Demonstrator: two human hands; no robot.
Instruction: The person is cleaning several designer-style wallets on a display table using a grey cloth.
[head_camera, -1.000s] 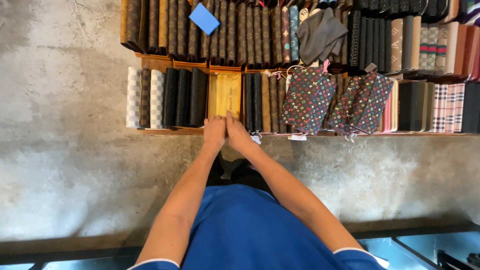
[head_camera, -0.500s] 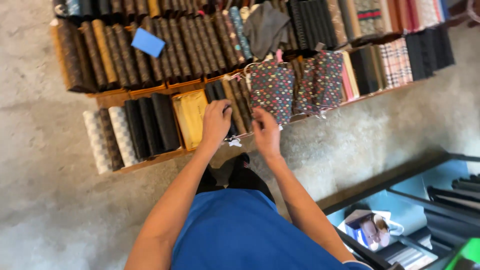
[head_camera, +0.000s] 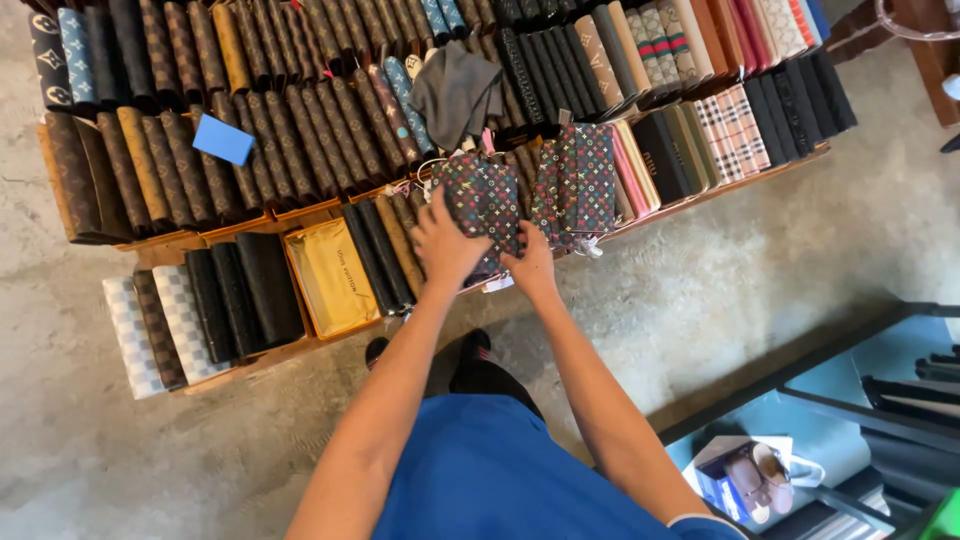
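Both my hands are on a dark pouch with a multicoloured pattern (head_camera: 483, 195) standing in a wooden tray of wallets. My left hand (head_camera: 443, 240) lies flat against its front left side, fingers spread upward. My right hand (head_camera: 530, 262) grips its lower right edge. A second pouch of the same pattern (head_camera: 578, 178) stands just to the right, apart from my hands. An open yellow box (head_camera: 330, 275) lies in the tray to the left of my left hand, with dark wallets (head_camera: 378, 255) between.
Rows of upright wallets (head_camera: 300, 120) fill wooden trays on a concrete floor (head_camera: 720, 280). A blue card (head_camera: 223, 138) and a grey cloth (head_camera: 455, 92) lie on top. Checked wallets (head_camera: 155, 320) stand at the far left. A dark shelf frame (head_camera: 850, 380) holding a shoe bag (head_camera: 745, 475) is at lower right.
My hands moved right from the yellow box to the patterned pouch. The view swung, bringing the shelf frame at lower right into sight.
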